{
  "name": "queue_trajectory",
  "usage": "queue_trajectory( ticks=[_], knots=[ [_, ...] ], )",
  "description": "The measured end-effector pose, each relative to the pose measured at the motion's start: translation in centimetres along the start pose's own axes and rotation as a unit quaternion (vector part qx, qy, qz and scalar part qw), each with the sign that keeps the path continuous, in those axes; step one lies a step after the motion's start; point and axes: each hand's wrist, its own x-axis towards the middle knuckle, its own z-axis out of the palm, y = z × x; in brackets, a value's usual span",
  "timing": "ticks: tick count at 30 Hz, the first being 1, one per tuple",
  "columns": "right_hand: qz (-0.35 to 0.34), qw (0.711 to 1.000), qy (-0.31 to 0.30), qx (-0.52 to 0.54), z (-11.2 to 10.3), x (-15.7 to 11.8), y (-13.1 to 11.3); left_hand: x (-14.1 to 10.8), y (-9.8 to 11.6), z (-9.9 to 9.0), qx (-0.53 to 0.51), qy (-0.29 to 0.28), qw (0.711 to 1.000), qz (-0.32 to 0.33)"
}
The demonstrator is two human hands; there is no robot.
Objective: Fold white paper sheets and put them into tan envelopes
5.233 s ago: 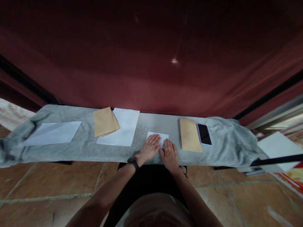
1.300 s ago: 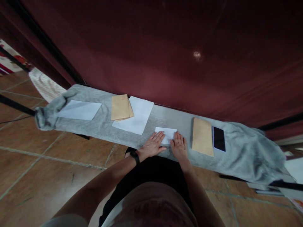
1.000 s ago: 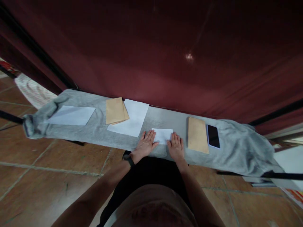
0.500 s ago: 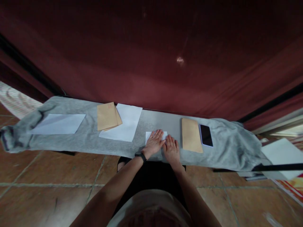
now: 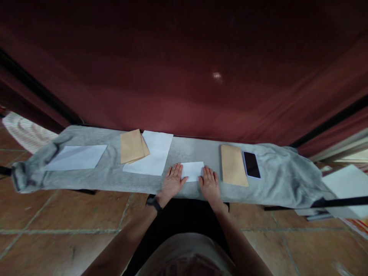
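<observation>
A small white sheet of paper (image 5: 192,171), which looks folded, lies flat on the grey cloth in front of me. My left hand (image 5: 173,180) rests flat on its left edge, fingers stretched out and thumb on the paper. At the right edge lies my right hand (image 5: 209,183), palm down with the fingers out straight. The middle of the paper shows between the two hands. To the right of my right hand sits a stack of brown envelopes (image 5: 234,165).
A phone (image 5: 252,165) lies right of the envelopes. On the left, brown envelopes (image 5: 131,146) overlap a large white sheet (image 5: 155,153). Another white sheet (image 5: 77,157) lies farther left. Grey cloth (image 5: 192,148) covers the narrow table, with a dark red panel (image 5: 184,103) behind it.
My left hand has moved left across the paper to its left edge, away from my right hand. More of the paper now shows. The view has shifted slightly.
</observation>
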Motion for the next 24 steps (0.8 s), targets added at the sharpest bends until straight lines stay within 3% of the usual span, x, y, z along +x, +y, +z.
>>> queue_trajectory(
  ticks=[4,7,14,19,24],
  knots=[
    [0.005,1.0,0.01,-0.002,0.4,0.0,-0.1,-0.2,0.3,-0.5,-0.162,0.025,0.98,-0.11],
    [0.012,1.0,0.018,-0.002,0.6,0.0,-0.1,0.5,0.9,-0.9,-0.307,0.044,0.93,-0.199],
    [0.016,1.0,0.014,0.005,0.7,-0.1,-0.1,2.4,2.0,-1.2,-0.444,0.083,0.839,-0.302],
    [0.02,1.0,0.012,0.007,0.6,-0.2,-0.1,2.7,1.8,-1.7,-0.534,0.092,0.767,-0.344],
    [0.016,1.0,0.011,0.015,0.4,-0.1,-0.1,2.5,2.0,-2.0,-0.592,0.08,0.737,-0.317]
  ],
)
